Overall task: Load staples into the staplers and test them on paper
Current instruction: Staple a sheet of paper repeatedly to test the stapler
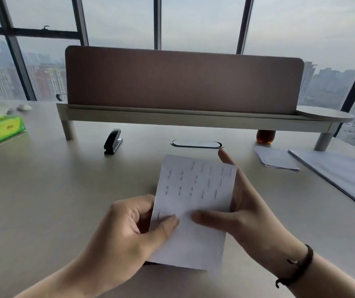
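above bare desk [43,201], left hand [129,229] and right hand [243,214] pinch stapled paper [193,203] edges.

There is one camera, worn on the person's head. It looks forward and down over the desk [43,190], close above both hands, toward the big windows [200,22] far behind.

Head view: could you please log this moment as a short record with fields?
held item: folded paper, rows of staples in it
left hand: thumb on paper's lower left edge
right hand: holds paper's right edge, thumb on front
stapler: black, closed, on desk, untouched
other paper: small sheet and stack at right
tissue pack: green, far left
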The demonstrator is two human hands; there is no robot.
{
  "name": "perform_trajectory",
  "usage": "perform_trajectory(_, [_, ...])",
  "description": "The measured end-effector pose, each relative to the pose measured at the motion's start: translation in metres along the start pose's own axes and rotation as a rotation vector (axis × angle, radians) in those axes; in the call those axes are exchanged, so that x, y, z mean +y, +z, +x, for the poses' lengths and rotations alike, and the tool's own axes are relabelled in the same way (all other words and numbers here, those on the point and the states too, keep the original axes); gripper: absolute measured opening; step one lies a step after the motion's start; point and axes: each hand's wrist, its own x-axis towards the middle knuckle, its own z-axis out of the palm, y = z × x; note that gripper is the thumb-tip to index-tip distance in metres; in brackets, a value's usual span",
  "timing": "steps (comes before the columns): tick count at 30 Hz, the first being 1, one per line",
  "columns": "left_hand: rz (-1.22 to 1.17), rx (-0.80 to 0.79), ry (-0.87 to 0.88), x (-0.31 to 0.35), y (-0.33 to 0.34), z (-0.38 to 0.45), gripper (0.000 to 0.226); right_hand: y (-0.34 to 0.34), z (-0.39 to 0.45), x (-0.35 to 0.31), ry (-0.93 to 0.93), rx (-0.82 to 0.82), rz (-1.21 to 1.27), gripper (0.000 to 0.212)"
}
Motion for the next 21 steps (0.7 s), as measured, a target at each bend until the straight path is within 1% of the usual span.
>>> perform_trajectory(2, [0.094,0.038,0.097,0.001,0.000,-0.004,0.013,-0.002,-0.007,-0.006,-0.002,-0.048,0.016,0.080])
perform_trajectory(4, [0.290,0.069,0.243,0.006,0.001,-0.007,0.013,-0.002,-0.012,-0.013,-0.022,-0.131,-0.043,0.046])
perform_trajectory(5, [0.403,0.074,0.320,0.007,0.000,-0.009,0.013,0.002,-0.016,-0.016,-0.021,-0.152,-0.081,0.036])
perform_trajectory(6, [0.502,0.076,0.391,0.009,0.000,-0.009,0.011,0.003,-0.020,-0.016,-0.061,-0.178,-0.147,0.029])
perform_trajectory(7, [0.572,0.076,0.445,0.010,0.000,-0.010,0.010,0.005,-0.022,-0.013,-0.087,-0.159,-0.227,0.024])
perform_trajectory(9, [0.612,0.077,0.523,0.012,0.001,-0.010,0.009,0.008,-0.021,-0.015,-0.130,-0.128,-0.405,0.022])
perform_trajectory(10, [0.609,0.088,0.564,0.014,0.001,-0.010,0.008,0.009,-0.019,-0.016,-0.132,-0.186,-0.461,0.015])
perform_trajectory(11, [0.602,0.107,0.604,0.016,0.002,-0.011,0.008,0.014,-0.016,-0.022,-0.084,-0.284,-0.478,0.009])
perform_trajectory(12, [0.596,0.124,0.632,0.019,0.002,-0.013,0.007,0.013,-0.018,-0.023,-0.076,-0.356,-0.550,0.023])
perform_trajectory(13, [0.588,0.148,0.652,0.021,0.003,-0.015,0.007,0.014,-0.018,-0.028,-0.121,-0.384,-0.576,0.028])
perform_trajectory(14, [0.590,0.171,0.661,0.023,0.003,-0.018,0.007,0.013,-0.019,-0.031,-0.237,-0.296,-0.588,0.020])
perform_trajectory(15, [0.594,0.184,0.663,0.024,0.002,-0.019,0.009,0.013,-0.024,-0.036,-0.367,-0.199,-0.630,0.016])
perform_trajectory(17, [0.581,0.150,0.663,0.025,-0.003,-0.018,0.015,0.011,-0.039,-0.032,-0.536,-0.135,-0.790,0.016])
perform_trajectory(18, [0.561,0.120,0.661,0.026,-0.006,-0.017,0.021,0.010,-0.042,-0.031,-0.586,-0.131,-0.851,0.016])
perform_trajectory(20, [0.550,0.077,0.653,0.030,-0.009,-0.015,0.032,0.014,-0.042,-0.028,-0.640,-0.044,-0.890,0.017])
perform_trajectory(21, [0.558,0.083,0.663,0.031,-0.008,-0.016,0.031,0.014,-0.042,-0.027,-0.662,-0.011,-0.905,0.018])
